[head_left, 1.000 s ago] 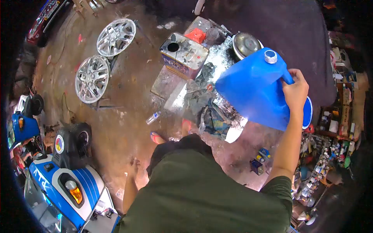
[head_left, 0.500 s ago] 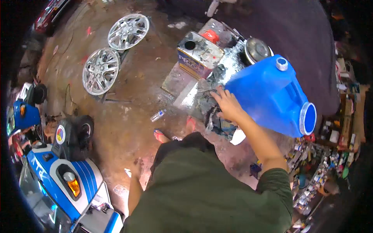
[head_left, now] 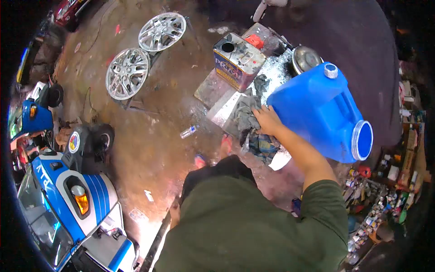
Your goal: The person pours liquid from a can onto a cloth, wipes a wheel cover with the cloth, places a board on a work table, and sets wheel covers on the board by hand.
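Observation:
My right hand (head_left: 268, 120) reaches forward with its fingers closed on a crumpled grey rag (head_left: 246, 114). That rag lies over the front end of a paint-spattered board, beside a blue plastic jerrycan (head_left: 308, 109) with a wide round opening facing right. A dark, patterned cloth (head_left: 262, 146) is heaped just below the hand. Behind the rag stands a square metal can (head_left: 235, 68) with a round hole in its top. My left hand (head_left: 174, 214) hangs low beside my shorts, mostly hidden, and its fingers cannot be made out.
Two silver wheel covers (head_left: 128, 74) rest on a low stand on the left. A small clear bottle (head_left: 188, 132) lies on the floor near my feet. A blue and white vehicle (head_left: 68, 195) is at lower left. Cluttered small items (head_left: 371, 213) fill the right side.
My right hand has closed on the grey rag, which now looks bunched up higher. My left hand has drawn back closer to my body. The view has shifted slightly.

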The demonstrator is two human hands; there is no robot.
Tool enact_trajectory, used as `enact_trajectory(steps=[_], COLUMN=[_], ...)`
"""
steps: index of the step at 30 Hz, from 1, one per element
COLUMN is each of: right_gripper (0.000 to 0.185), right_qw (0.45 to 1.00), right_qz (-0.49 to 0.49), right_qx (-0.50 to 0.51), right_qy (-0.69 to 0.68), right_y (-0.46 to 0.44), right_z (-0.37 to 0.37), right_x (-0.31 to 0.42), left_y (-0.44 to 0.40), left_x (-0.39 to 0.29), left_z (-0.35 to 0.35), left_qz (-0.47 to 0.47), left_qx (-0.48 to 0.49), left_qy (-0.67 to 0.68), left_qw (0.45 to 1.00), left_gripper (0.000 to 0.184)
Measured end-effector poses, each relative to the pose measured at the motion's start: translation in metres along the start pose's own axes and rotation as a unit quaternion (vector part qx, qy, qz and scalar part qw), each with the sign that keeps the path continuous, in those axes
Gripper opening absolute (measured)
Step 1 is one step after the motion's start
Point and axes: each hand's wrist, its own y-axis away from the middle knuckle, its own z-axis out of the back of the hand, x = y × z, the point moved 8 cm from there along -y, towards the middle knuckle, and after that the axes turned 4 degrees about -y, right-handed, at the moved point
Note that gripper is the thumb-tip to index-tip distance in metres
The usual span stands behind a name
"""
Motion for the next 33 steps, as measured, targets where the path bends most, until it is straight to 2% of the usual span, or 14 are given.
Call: enact_trajectory(steps=[4, 7, 9, 10, 13, 14, 17, 20, 23, 27, 28, 31, 32, 33], right_gripper=[0.073, 0.065, 0.064, 0.061, 0.060, 0.079, 0.100, 0.126, 0.137, 0.127, 0.109, 0.083, 0.060, 0.057], right_qw=[0.999, 0.992, 0.984, 0.973, 0.964, 0.969, 0.979, 0.988, 0.977, 0.958, 0.962, 0.964, 0.966, 0.972], right_qz=[-0.045, -0.111, -0.153, -0.209, -0.199, -0.179, -0.094, -0.020, 0.086, 0.144, 0.156, 0.124, 0.119, 0.102], right_qx=[-0.022, -0.053, -0.076, -0.088, -0.167, -0.157, -0.168, -0.063, -0.025, 0.077, 0.053, 0.066, 0.067, 0.043], right_qy=[0.002, 0.029, 0.044, 0.037, 0.062, 0.063, 0.063, 0.141, 0.195, 0.234, 0.216, 0.224, 0.219, 0.208], right_y=[0.036, 0.059, 0.078, 0.093, 0.093, 0.083, 0.041, 0.018, -0.024, -0.063, -0.063, -0.059, -0.054, -0.048], right_z=[-0.017, -0.016, -0.006, 0.012, 0.046, 0.042, 0.026, 0.050, 0.036, 0.002, 0.002, -0.005, -0.006, 0.002], right_x=[0.009, 0.013, 0.017, 0.020, 0.031, 0.029, 0.041, 0.090, 0.096, 0.094, 0.094, 0.088, 0.087, 0.084], left_y=[-0.004, -0.020, -0.061, -0.059, -0.053, -0.051, -0.020, -0.005, 0.017, 0.065, 0.071, 0.084, 0.087, 0.084], left_x=[0.018, 0.020, 0.019, 0.036, 0.040, 0.051, 0.068, 0.131, 0.169, 0.147, 0.151, 0.153, 0.138, 0.130], left_z=[0.008, 0.022, 0.068, 0.082, 0.103, 0.104, 0.095, 0.081, 0.080, 0.085, 0.083, 0.065, 0.058, 0.050], left_qz=[0.033, 0.066, 0.046, 0.045, 0.021, 0.032, 0.082, 0.080, 0.072, 0.186, 0.191, 0.206, 0.209, 0.193], left_qx=[0.046, 0.067, 0.046, 0.034, -0.046, -0.043, -0.020, 0.011, 0.017, -0.017, -0.046, -0.064, -0.048, -0.033], left_qy=[0.026, 0.196, 0.082, 0.034, 0.075, 0.107, 0.040, 0.060, 0.064, 0.059, 0.085, 0.125, 0.100, 0.085], left_qw=[0.998, 0.976, 0.995, 0.998, 0.996, 0.993, 0.996, 0.995, 0.995, 0.981, 0.977, 0.968, 0.972, 0.977], left_gripper=[0.024, 0.030, 0.031, 0.032, 0.041, 0.030, 0.035, 0.045, 0.051, 0.048, 0.045, 0.042, 0.042, 0.042])
